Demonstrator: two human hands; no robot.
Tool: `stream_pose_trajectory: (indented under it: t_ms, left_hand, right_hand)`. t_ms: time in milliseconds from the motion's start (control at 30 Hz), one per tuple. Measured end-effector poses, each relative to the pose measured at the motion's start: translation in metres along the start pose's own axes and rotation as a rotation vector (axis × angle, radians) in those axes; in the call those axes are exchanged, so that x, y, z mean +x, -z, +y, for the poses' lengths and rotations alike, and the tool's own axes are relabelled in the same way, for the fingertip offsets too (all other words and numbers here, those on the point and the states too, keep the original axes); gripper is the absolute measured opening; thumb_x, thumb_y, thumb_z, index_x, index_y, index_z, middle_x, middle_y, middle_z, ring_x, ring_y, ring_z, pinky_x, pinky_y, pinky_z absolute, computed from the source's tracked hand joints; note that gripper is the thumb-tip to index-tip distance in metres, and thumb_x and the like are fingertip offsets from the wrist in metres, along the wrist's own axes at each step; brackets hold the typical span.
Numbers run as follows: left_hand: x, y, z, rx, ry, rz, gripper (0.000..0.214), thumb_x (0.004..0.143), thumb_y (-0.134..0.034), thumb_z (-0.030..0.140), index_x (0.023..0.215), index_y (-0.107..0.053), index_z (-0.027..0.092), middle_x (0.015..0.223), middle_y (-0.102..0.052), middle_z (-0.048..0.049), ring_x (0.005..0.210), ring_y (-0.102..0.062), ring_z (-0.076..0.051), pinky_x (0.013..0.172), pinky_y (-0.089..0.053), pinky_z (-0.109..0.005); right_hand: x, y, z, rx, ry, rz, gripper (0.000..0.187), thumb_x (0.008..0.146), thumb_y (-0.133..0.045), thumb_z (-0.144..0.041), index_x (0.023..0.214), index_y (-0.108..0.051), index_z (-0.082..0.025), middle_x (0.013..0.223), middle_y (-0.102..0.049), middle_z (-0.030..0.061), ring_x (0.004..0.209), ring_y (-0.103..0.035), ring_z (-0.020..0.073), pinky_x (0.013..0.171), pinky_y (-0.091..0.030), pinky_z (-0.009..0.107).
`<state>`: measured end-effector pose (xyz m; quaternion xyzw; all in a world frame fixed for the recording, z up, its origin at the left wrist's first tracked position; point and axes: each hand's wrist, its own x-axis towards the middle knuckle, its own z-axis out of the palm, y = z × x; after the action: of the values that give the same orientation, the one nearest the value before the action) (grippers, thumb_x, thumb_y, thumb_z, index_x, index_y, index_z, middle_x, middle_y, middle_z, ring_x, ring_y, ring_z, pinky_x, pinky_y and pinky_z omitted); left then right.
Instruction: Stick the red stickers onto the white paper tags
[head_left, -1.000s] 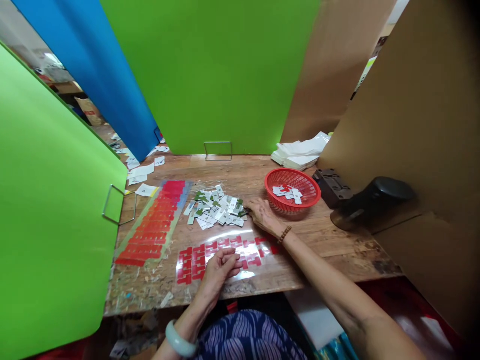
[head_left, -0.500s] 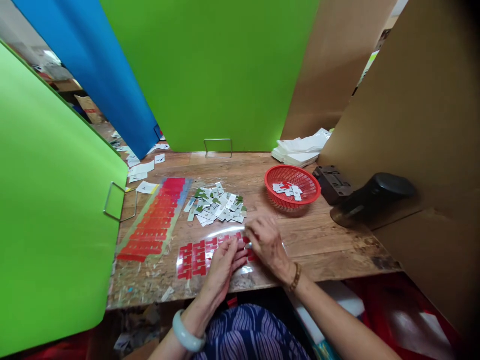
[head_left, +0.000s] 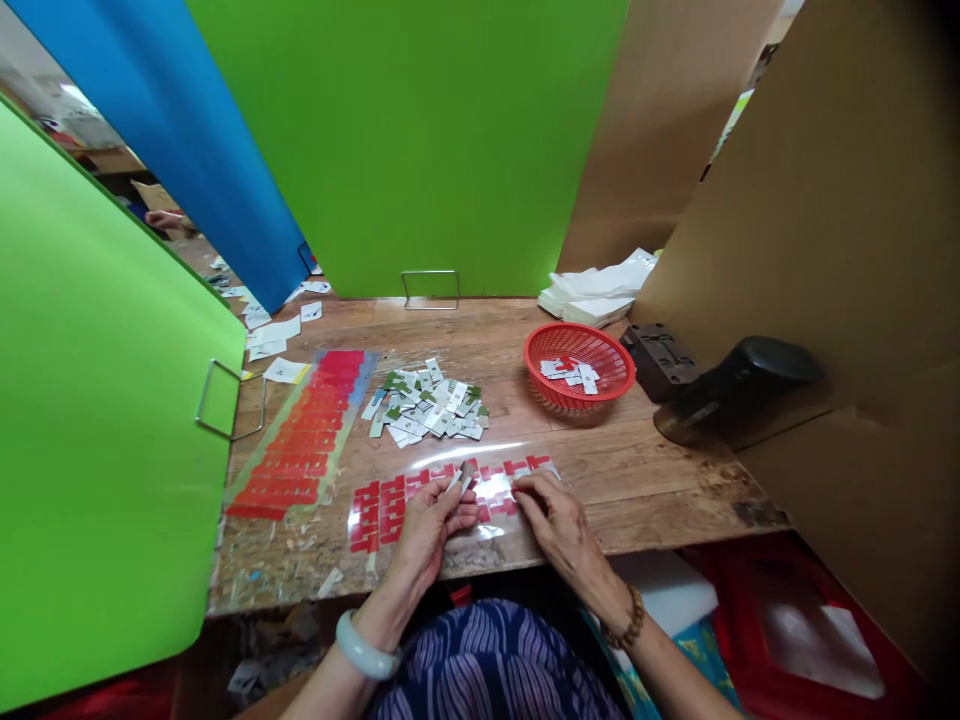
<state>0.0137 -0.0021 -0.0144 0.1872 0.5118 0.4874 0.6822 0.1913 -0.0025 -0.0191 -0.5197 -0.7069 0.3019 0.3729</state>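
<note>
My left hand (head_left: 424,530) pinches a small flat grey-and-white tag (head_left: 466,477) between thumb and fingers, over a clear plastic sheet (head_left: 491,531). Rows of T-shaped red stickers (head_left: 365,517) cover much of that sheet. My right hand (head_left: 561,525) rests at the sheet's right part, with thumb and index fingertips together beside the red stickers. Whatever sits between those fingertips is too small to make out. Just beyond my hands lies a loose pile of similar tags (head_left: 442,415), some with green parts.
A red plastic basket (head_left: 528,368) holding several tags stands at the back right, near white paper sheets (head_left: 600,290), a dark metal block (head_left: 660,360) and a black object (head_left: 742,390). A strip of overlapping red pieces (head_left: 300,450) lies left. Green panels (head_left: 420,150) enclose the table.
My hands were together over the sheet; the right hand has moved away to the right, down at the stickers. The tag now shows in my left hand.
</note>
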Motion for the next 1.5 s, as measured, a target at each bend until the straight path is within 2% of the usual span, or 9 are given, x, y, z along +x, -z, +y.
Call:
stream_pose_trajectory:
  t_ms: [167,400,600,800,933,1100,1267,1400,1500]
  left_hand:
    - [0.002,-0.001,-0.003,0.060,-0.025,0.005,0.023,0.064,-0.073,0.026,0.077,-0.064,0.009,0.069,-0.067,-0.0065,0.051,-0.061,-0.009,0.052,-0.052,-0.017]
    - [0.005,0.001,-0.010,0.056,-0.018,0.067,0.027,0.064,-0.073,0.025,0.082,-0.063,0.008,0.072,-0.069,-0.0094,0.062,-0.067,-0.014,0.062,-0.054,-0.021]
    - [0.005,0.001,-0.013,0.049,-0.041,0.051,0.033,0.064,-0.074,0.026,0.089,-0.062,0.007,0.075,-0.070,-0.0117,0.066,-0.068,-0.017,0.066,-0.054,-0.024]
    - [0.005,0.002,-0.014,0.049,-0.062,0.044,0.037,0.063,-0.074,0.025,0.094,-0.062,0.008,0.084,-0.070,-0.0135,0.072,-0.068,-0.018,0.069,-0.054,-0.025]
    - [0.007,0.002,-0.016,0.049,-0.065,0.061,0.037,0.063,-0.075,0.024,0.093,-0.061,0.009,0.088,-0.070,-0.0136,0.074,-0.068,-0.019,0.071,-0.054,-0.027]
    - [0.007,0.002,-0.018,0.044,-0.071,0.080,0.035,0.062,-0.075,0.024,0.090,-0.061,0.009,0.085,-0.070,-0.0127,0.075,-0.068,-0.020,0.070,-0.054,-0.028]
    - [0.007,0.001,-0.017,0.058,-0.061,0.089,0.032,0.064,-0.074,0.023,0.090,-0.061,0.008,0.086,-0.070,-0.0133,0.077,-0.068,-0.020,0.069,-0.055,-0.026]
    - [0.008,0.002,-0.018,0.060,-0.058,0.076,0.031,0.065,-0.073,0.024,0.090,-0.061,0.009,0.091,-0.069,-0.0146,0.077,-0.068,-0.020,0.070,-0.054,-0.027]
    - [0.009,0.003,-0.019,0.056,-0.048,0.082,0.032,0.065,-0.073,0.023,0.090,-0.061,0.009,0.091,-0.069,-0.0148,0.077,-0.068,-0.020,0.070,-0.054,-0.027]
  right_hand:
    - [0.001,0.003,0.008,-0.090,-0.013,-0.106,0.014,0.083,-0.046,-0.015,0.087,-0.058,-0.020,0.084,-0.055,0.0044,0.079,-0.053,0.0184,0.072,-0.044,0.033]
    - [-0.002,-0.008,0.013,-0.123,0.032,-0.108,0.010,0.084,-0.044,-0.015,0.083,-0.053,-0.020,0.082,-0.052,0.0029,0.078,-0.050,0.0170,0.070,-0.042,0.032]
    - [-0.001,-0.008,0.009,-0.174,0.010,-0.123,0.014,0.084,-0.042,-0.013,0.073,-0.049,-0.020,0.076,-0.050,0.0022,0.074,-0.049,0.0174,0.067,-0.042,0.033]
    - [-0.014,-0.010,-0.002,-0.087,0.068,-0.006,0.022,0.087,-0.040,-0.016,0.105,-0.051,-0.023,0.097,-0.052,0.0080,0.091,-0.051,0.0215,0.078,-0.044,0.037]
    - [-0.014,-0.014,0.000,-0.083,0.050,-0.006,0.018,0.086,-0.039,-0.014,0.092,-0.054,-0.022,0.087,-0.052,0.0064,0.082,-0.051,0.0198,0.073,-0.044,0.035]
    - [-0.008,-0.014,-0.002,-0.123,-0.005,-0.072,0.015,0.081,-0.039,-0.008,0.074,-0.046,-0.020,0.076,-0.049,0.0033,0.073,-0.048,0.0179,0.068,-0.042,0.032]
    - [-0.004,-0.013,-0.003,-0.070,-0.039,-0.040,0.018,0.081,-0.041,-0.010,0.095,-0.048,-0.020,0.084,-0.053,0.0047,0.077,-0.050,0.0180,0.070,-0.043,0.031]
    - [-0.006,-0.008,-0.005,-0.043,0.016,-0.043,0.014,0.085,-0.039,-0.015,0.085,-0.052,-0.022,0.080,-0.053,0.0047,0.078,-0.052,0.0190,0.071,-0.043,0.032]
    - [-0.009,-0.004,-0.009,-0.027,0.031,-0.035,0.014,0.086,-0.041,-0.018,0.091,-0.053,-0.024,0.086,-0.053,0.0048,0.084,-0.052,0.0194,0.075,-0.044,0.033]
